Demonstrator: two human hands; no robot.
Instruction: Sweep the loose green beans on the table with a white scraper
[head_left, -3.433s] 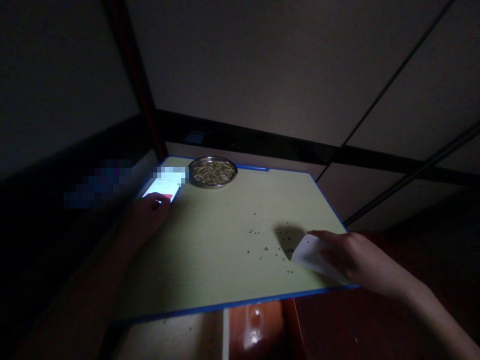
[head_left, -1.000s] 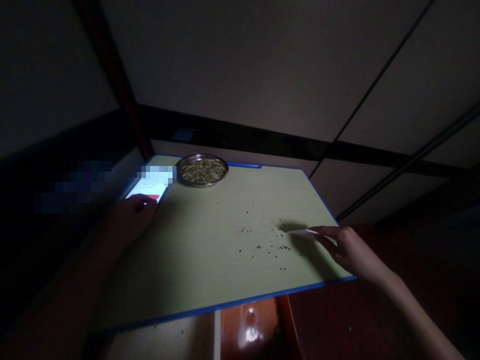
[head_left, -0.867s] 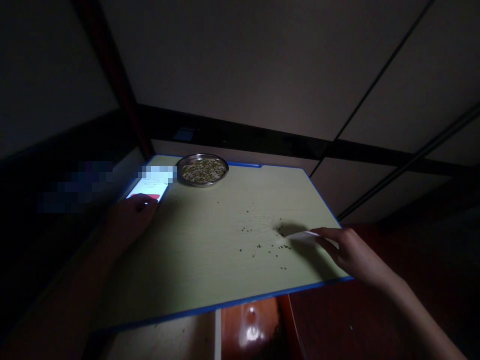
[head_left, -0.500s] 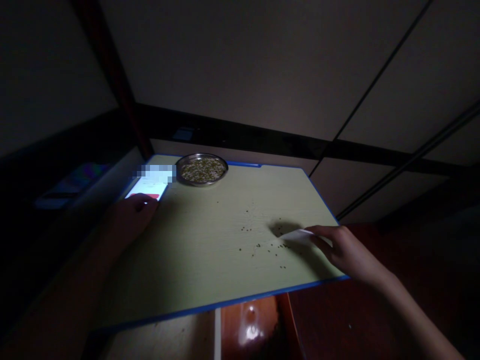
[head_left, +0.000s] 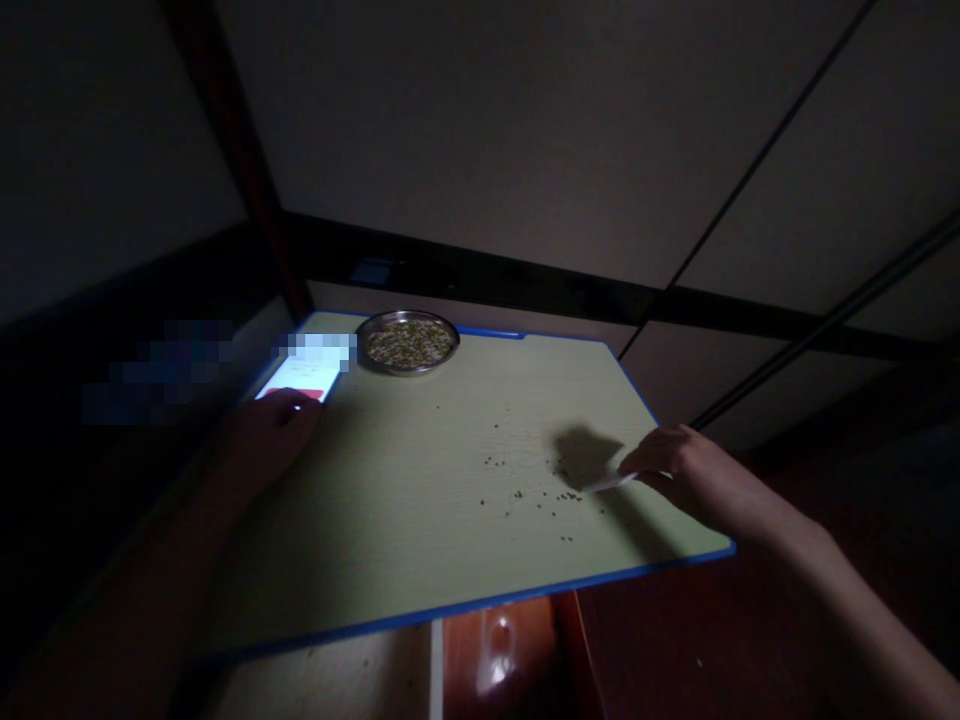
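Observation:
My right hand (head_left: 686, 480) is closed on a white card (head_left: 609, 482), held edge-on low over the pale green table (head_left: 420, 520) near its right side. Several small green beans (head_left: 544, 497) lie scattered just left of the card. My left hand (head_left: 274, 440) rests at the table's far left, fingertips on the lower edge of a lit phone (head_left: 296, 378); how its fingers are set is lost in the dark. A round metal plate (head_left: 407, 342) filled with beans sits at the table's far edge.
The table has a blue rim, and its right front corner is beside my right wrist. Under the front edge shows a glossy red-brown floor (head_left: 510, 650). Dim wall panels rise behind. The room is very dark.
Over the last second my right hand turned the card from nearly flat to edge-on and drew it slightly right. The left hand stayed on the phone.

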